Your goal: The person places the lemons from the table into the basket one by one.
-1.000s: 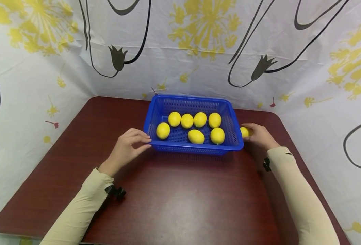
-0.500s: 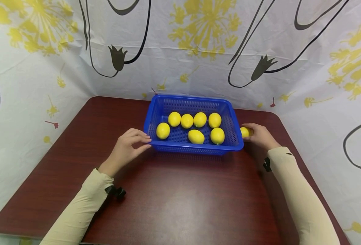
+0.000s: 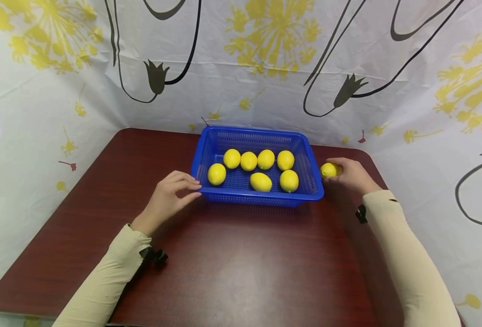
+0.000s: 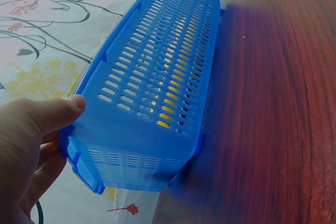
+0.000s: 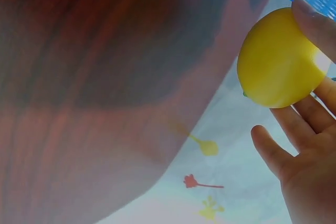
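A blue plastic basket (image 3: 261,196) with slotted walls stands toward the back of the table. Inside it lie several yellow lemons (image 3: 261,182), spread in a loose back row and along the front. My left hand (image 3: 166,200) pinches the rim at the basket's near left corner; in the left wrist view the thumb (image 4: 65,113) is on one side of the rim and fingers are behind it. Just outside the basket's right end, my right hand (image 3: 354,175) holds another lemon (image 5: 278,61) between thumb and fingers, with the little finger held away from it.
The dark red-brown table (image 3: 241,259) has rounded corners. A white curtain (image 3: 224,86) with yellow and grey flower prints hangs behind and at both sides, close to the basket's back. Small black devices (image 3: 155,256) are strapped at the wrists.
My right hand has lifted its lemon slightly up and to the right, away from the basket's side, so more of the lemon shows. The left hand and basket stay in place.
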`<control>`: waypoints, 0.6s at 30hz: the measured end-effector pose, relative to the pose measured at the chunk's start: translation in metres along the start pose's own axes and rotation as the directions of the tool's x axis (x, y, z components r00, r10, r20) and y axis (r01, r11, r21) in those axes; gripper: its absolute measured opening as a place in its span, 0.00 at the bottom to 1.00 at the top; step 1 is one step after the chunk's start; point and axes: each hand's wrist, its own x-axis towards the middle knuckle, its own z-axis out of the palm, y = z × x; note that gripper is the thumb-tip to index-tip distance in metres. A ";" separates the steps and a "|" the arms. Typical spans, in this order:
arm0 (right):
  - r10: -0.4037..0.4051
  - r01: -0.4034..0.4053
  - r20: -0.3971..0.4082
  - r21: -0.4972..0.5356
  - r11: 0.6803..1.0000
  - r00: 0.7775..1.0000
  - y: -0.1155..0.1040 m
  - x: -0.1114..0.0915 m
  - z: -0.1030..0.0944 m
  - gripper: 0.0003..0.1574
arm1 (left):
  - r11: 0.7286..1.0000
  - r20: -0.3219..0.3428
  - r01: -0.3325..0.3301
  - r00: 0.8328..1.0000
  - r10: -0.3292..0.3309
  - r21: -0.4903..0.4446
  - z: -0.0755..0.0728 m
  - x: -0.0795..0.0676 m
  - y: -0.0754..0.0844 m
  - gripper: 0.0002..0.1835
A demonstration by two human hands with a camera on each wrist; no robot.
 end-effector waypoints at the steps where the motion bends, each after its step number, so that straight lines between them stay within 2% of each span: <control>1: -0.001 0.001 -0.004 -0.003 1.000 1.000 -0.001 0.000 -0.003 0.42 | 1.000 0.000 0.000 1.000 0.000 0.000 0.000 0.000 0.000 0.12; 18: -0.077 0.077 -0.005 -0.063 0.995 0.997 -0.039 0.001 -0.056 0.44 | 1.000 -0.016 -0.024 1.000 0.024 0.006 0.001 -0.001 -0.002 0.12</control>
